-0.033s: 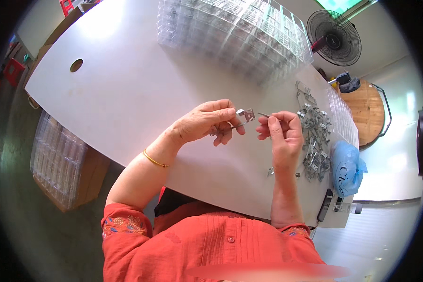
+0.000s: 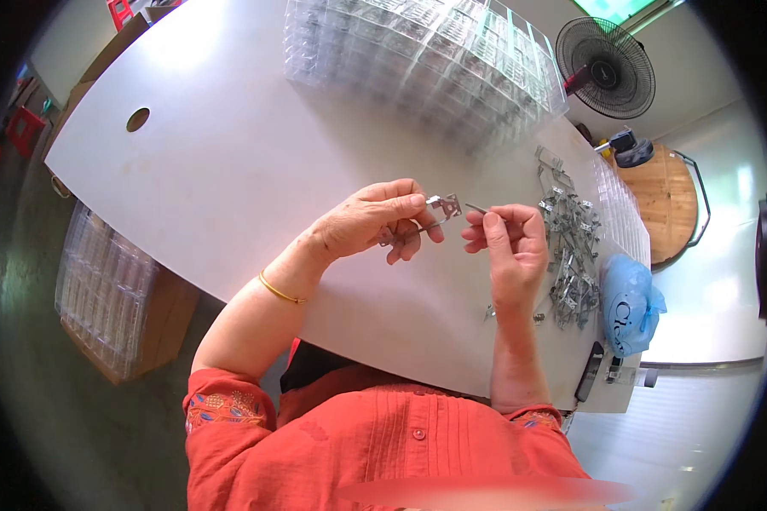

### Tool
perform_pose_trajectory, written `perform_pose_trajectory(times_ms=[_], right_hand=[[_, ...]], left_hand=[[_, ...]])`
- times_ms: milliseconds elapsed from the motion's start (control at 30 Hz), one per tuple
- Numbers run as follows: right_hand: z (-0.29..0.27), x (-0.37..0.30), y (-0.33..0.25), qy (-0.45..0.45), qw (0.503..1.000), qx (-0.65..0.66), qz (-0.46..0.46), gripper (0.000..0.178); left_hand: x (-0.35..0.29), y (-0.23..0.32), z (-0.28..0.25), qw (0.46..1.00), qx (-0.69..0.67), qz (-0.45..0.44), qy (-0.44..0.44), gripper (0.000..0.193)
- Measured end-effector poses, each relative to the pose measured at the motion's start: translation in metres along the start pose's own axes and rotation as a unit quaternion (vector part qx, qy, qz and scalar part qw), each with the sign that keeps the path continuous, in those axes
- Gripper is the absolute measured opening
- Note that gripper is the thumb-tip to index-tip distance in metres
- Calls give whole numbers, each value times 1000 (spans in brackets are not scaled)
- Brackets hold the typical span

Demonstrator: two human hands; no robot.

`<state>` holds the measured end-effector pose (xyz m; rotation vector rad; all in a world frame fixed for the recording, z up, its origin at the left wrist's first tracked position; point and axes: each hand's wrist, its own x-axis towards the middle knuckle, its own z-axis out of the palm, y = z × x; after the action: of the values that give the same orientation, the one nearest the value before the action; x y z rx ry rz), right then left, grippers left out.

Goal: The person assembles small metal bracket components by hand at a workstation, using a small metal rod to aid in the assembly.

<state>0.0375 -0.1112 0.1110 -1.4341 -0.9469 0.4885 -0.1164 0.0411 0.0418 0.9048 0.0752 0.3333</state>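
White table (image 2: 230,170) bearing stacked clear plastic trays (image 2: 426,51) and a heap of metal clips (image 2: 571,247). Above its middle, left hand (image 2: 375,223) pinched shut around a small metal bracket (image 2: 443,205); right hand (image 2: 507,238) closed, gripping a thin pin (image 2: 475,208) just beside it.

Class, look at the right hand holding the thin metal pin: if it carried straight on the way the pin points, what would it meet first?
Most likely the small metal bracket pinched in the left hand, just ahead of the right hand.

trays (image 2: 435,51) behind hands, clips (image 2: 571,247) right
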Motion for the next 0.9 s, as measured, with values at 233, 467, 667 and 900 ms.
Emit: perform_pose_trajectory(times_ms=[233, 467, 667, 900], right_hand=[[2, -10, 19, -29, 996, -38, -72, 8], [1, -13, 28, -19, 975, -155, -161, 11], [2, -12, 29, -2, 942, -230, -244, 14], [7, -15, 35, -9, 947, -259, -191, 9]], left_hand=[[1, -4, -2, 1000, 9, 4, 4, 31], [3, -6, -4, 1000, -13, 11, 0, 31], [2, -6, -4, 999, -36, 26, -26, 29], [0, -5, 1, 999, 26, 22, -33, 25]])
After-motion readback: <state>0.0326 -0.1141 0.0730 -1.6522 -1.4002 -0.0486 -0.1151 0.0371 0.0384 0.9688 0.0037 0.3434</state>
